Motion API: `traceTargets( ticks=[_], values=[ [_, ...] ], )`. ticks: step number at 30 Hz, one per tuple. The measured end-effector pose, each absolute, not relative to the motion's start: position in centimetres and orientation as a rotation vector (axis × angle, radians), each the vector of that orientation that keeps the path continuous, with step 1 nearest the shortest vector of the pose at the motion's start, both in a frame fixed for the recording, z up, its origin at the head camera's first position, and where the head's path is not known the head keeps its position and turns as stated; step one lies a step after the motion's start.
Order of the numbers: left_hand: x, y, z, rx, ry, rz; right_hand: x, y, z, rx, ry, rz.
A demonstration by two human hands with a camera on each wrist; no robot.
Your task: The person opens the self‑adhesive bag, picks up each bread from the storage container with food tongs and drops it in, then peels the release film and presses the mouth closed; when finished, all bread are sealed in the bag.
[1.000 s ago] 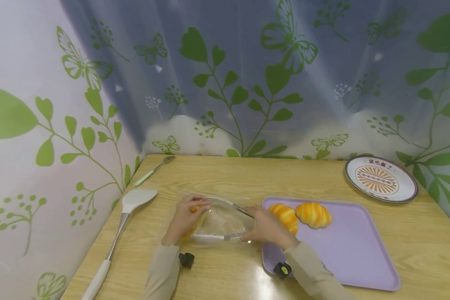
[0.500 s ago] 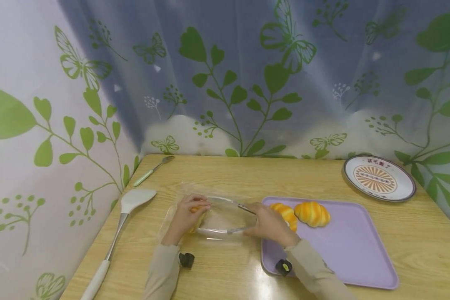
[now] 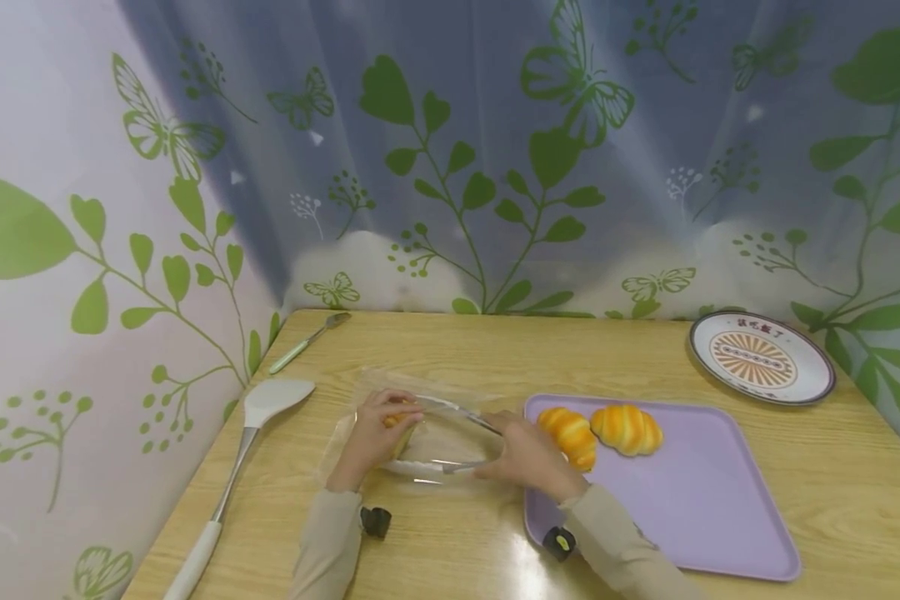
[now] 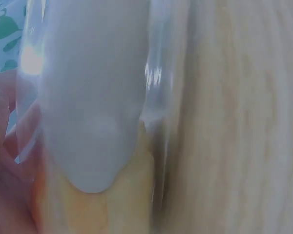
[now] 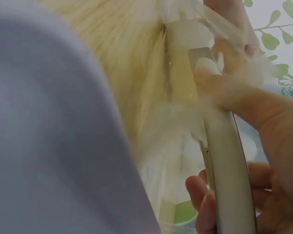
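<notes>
Hands: the left hand (image 3: pixel 378 437) is curled about one end of a clear, thin plastic bag (image 4: pixel 158 68) and the orange-yellow ridged bread roll (image 4: pixel 85 214) there; the right hand (image 3: pixel 528 450) grasps a pair of metal tongs with white paddle tips (image 3: pixel 461 410), thumb on one arm, fingers on the other.

Location: the roll lies at the left end of the bag, over the pale wood-grain counter (image 3: pixel 532 358). Paddle tips reach the roll, one to each side; firmness of the pinch cannot be told.

Handling (judged): roll likely light and soft, so a hard squeeze would dent it; best held across its broad middle, paddles flat. Bag film likely limp and slippery, prone to cling or snag on the tongs; steadiest hold is at its edge. Tongs probably stiff yet springy, best controlled partway along both arms.

Containers: bag appears to contain the roll, with the tongs' tips reaching inside; its mouth is hard to trace. The lilac rectangular plastic tray (image 3: pixel 690 508) bears two orange-yellow croissant-shaped rolls (image 3: pixel 627 430), close together by its far left corner. No food shows on the white, dark-rimmed round plate (image 3: pixel 763 360) at far right.
</notes>
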State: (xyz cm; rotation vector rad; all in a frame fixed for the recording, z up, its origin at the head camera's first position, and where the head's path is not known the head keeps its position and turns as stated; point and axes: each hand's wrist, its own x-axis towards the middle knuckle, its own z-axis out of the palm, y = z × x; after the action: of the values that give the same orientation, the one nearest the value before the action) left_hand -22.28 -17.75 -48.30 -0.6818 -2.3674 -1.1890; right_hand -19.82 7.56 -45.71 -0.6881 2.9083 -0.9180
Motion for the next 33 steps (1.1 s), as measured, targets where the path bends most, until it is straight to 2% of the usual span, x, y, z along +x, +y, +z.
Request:
traceTargets(
  ticks=[11, 19, 33],
  values=[
    [-22.5, -17.5, -47.6, -0.853, -2.264, -1.08, -21.6, 7.4, -45.5, -0.817, 2.889, -0.905],
    [-21.9, -17.4, -48.4, -0.673, -2.446, -1.089, -21.4, 7.8, -45.2, -0.739, 2.881, -0.803],
    [-22.3, -17.7, -48.5, -0.594, -2.404, -1.094, -19.0, 15.7, -42.5, -0.652, 2.948, -0.807]
  ],
)
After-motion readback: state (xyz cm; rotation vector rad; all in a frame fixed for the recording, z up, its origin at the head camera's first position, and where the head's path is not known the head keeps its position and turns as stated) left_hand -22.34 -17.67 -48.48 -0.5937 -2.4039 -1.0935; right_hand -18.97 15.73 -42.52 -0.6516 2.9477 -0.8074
